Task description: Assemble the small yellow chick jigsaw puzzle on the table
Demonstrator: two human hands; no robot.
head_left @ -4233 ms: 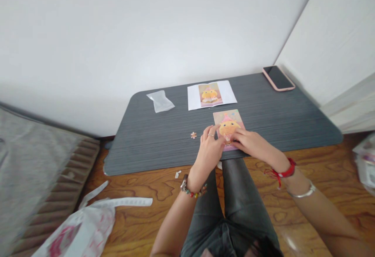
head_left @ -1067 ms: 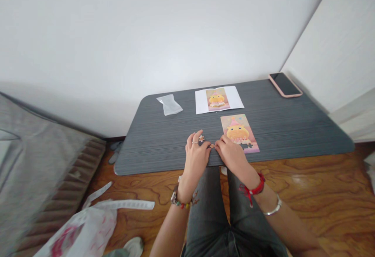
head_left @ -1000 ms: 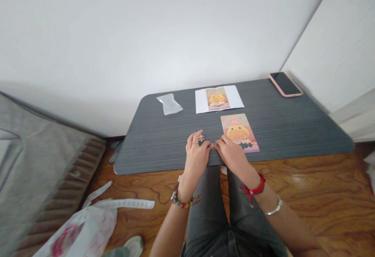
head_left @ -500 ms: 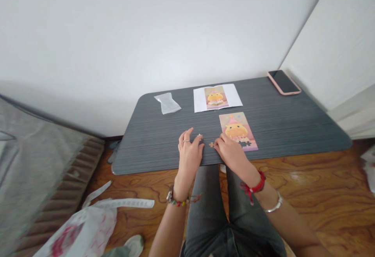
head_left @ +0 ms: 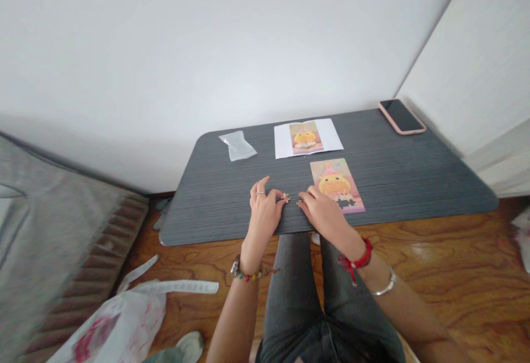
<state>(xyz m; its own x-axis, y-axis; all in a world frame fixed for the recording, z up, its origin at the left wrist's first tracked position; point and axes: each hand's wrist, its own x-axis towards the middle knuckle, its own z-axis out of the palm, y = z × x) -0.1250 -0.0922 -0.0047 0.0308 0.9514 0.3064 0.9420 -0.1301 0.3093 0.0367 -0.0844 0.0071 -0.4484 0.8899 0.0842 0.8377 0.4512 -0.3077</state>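
A person sits at a low dark table, seen from above by a head camera. At far left, on the wood floor, lies a white plastic bag with pink print; beside it a grey mattress edge.

On the table, left to right: one clear pouch near the back edge; the left hand, resting palm down with fingers loosely spread, its fingertips touching one loose piece; it looks pinched lightly rather than gripped, though the piece is too small to be sure; just beside it, a second loose piece lies at the fingertips of the right hand, which is curled, fingers narrow, pressing or nudging that piece on the tabletop; whether it truly holds it cannot be told.

Right of the hands lies one puzzle, a yellow chick picture on pink; it appears almost finished, with a dark gap near its bottom edge showing table through; judging by that gap, roughly two pieces remain, matching the two by the hands. Behind it sits one reference sheet with the same picture. At the far right corner lies one phone, face up.

Count: two hands, two loose pieces, one puzzle, one sheet, one pouch, one phone.
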